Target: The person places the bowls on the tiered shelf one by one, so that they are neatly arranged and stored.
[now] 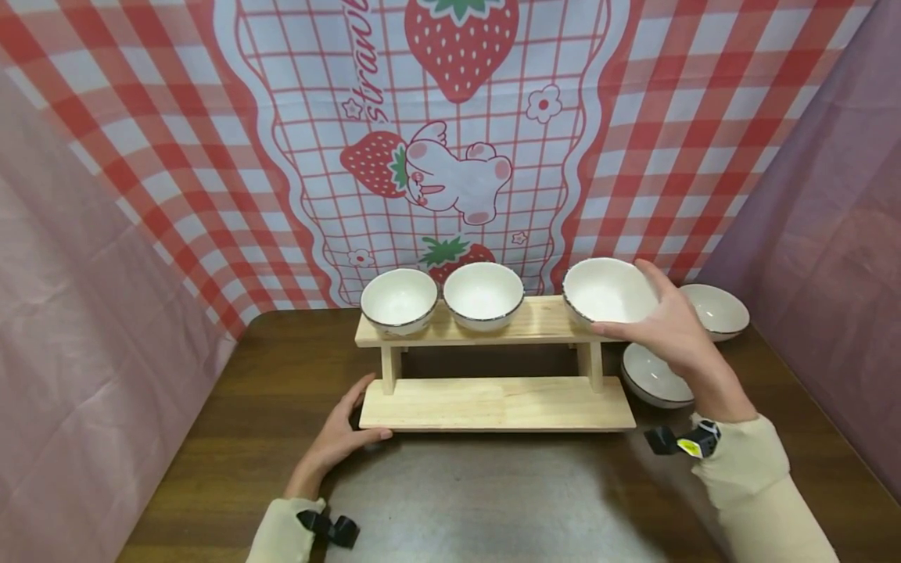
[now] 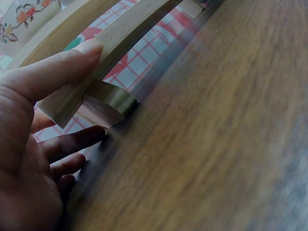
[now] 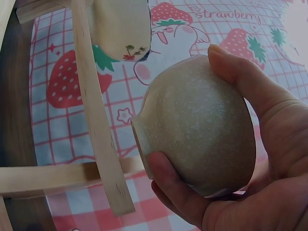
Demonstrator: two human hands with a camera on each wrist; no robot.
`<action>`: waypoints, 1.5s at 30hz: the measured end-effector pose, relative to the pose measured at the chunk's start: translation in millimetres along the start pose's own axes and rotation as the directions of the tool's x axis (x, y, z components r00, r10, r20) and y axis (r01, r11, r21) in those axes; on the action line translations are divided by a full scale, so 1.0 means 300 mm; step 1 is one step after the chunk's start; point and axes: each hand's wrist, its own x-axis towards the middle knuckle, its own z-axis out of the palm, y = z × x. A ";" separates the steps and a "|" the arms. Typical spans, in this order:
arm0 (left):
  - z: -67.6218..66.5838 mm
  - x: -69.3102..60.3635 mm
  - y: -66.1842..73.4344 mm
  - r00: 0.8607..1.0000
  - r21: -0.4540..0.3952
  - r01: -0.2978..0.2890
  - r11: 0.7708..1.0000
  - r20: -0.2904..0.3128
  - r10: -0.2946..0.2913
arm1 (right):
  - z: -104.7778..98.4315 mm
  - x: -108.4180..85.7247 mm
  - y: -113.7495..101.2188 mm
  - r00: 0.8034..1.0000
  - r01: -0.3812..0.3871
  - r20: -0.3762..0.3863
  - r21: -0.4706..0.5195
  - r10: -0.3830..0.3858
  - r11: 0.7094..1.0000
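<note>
Behind both hands hangs a red-and-white strawberry-print cloth (image 1: 549, 188), and below them is a brown wood-grain worktop (image 1: 278, 383). Farthest left, the left hand (image 1: 341, 428) grips the end of a two-tier wooden display rack (image 1: 496, 403), its thumb at the front edge of the lower board and its fingers around the back. Above and beyond that hand, the leftmost white bowl (image 1: 399, 297) stands upright on the upper board, with the middle white bowl (image 1: 483, 292) just beside it, farther from the hand. Next, the held white bowl (image 1: 607, 291) is in the right hand (image 1: 672, 324), gripped between thumb and fingers just above the rack's right end. Under the right wrist sits the nearer spare bowl (image 1: 651, 377); beyond that hand, rightmost, the farther spare bowl (image 1: 719, 311) rests, partly hidden.
</note>
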 end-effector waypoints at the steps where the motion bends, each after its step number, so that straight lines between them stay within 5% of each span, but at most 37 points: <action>1: 0.000 -0.001 0.001 1.000 0.000 -0.003 1.000 -0.001 0.003 | 0.003 0.002 -0.002 1.000 0.006 0.002 0.004 -0.006 1.000; 45: 0.002 0.001 0.002 1.000 -0.027 -0.001 1.000 0.004 0.001 | 0.099 0.061 -0.046 0.997 -0.026 0.074 0.005 0.026 1.000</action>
